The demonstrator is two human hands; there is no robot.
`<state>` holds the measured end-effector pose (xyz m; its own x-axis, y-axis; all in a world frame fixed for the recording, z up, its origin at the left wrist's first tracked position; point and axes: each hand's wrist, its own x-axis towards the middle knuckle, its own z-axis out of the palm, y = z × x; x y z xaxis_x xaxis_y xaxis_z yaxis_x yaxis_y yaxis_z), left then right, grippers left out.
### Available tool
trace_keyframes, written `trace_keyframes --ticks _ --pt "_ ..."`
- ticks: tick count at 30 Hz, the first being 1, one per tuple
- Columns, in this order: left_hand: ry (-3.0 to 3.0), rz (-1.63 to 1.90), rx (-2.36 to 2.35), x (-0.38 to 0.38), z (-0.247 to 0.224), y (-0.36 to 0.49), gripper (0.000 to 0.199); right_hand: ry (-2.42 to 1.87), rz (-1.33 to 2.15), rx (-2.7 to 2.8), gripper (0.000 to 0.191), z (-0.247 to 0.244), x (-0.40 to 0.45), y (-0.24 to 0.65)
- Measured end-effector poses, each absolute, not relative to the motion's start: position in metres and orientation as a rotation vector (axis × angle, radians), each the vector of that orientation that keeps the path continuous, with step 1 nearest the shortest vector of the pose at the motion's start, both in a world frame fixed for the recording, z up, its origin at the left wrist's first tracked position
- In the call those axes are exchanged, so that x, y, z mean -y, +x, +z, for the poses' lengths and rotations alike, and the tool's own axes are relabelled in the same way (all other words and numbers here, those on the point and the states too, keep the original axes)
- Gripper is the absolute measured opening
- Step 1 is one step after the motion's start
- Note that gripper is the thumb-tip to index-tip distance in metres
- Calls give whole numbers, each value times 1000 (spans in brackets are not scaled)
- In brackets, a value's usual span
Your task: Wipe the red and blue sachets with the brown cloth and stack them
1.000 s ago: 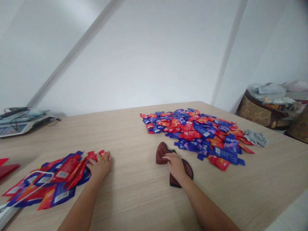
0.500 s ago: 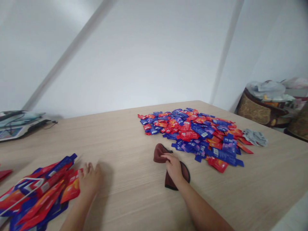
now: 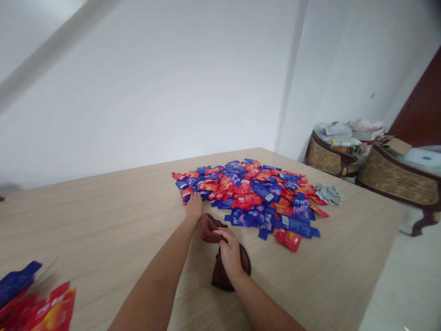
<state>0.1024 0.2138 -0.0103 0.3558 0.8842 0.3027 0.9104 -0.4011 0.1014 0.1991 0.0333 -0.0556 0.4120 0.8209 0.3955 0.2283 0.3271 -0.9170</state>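
Note:
My left hand reaches to the near left edge of a big heap of red and blue pouches, its fingers stretched out at the outermost packets. No pouch shows in it. My right hand is closed on a brown cloth piece with black edging, pinching it near its middle. One part of the cloth stands up in a fold to the left; the rest lies under and beyond the wrist. The fingertips of the right hand are partly hidden by the cloth.
A second pile of red and blue pouches is at the lower left. A crumpled grey cloth lies right of the heap. Past the right edge of the wooden table stand patterned armchairs loaded with bags and boxes.
My left hand has moved right, from the left pile to the heap's near edge. My right hand keeps its hold on the brown cloth. The view has turned right.

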Motion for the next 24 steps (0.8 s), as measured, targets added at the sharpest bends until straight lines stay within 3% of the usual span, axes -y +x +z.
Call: trace_keyframes --ticks 5,11,14,17,19,21,24 --pt "-2626 -428 1638 -206 -13 92 37 -1190 529 1087 44 -58 -36 199" --pt "-2769 -562 1729 -123 -32 59 27 -1133 588 1050 40 -55 -35 202" --pt "-2722 -1244 2145 -84 -36 36 24 -1101 618 1003 39 -57 -33 206" --pt "-2170 -2433 2591 -53 -35 23 20 -1072 569 990 42 -54 -28 208" --pt "-1776 -3014 2724 -34 -35 23 22 -1036 494 1091 46 -47 -18 204" --pt "-1646 -3222 2841 -18 -36 28 25 -1010 451 1338 51 -38 -6 192" --pt "-1702 -3207 2917 -5 -40 37 31 -1048 486 1831 58 -28 11 169"
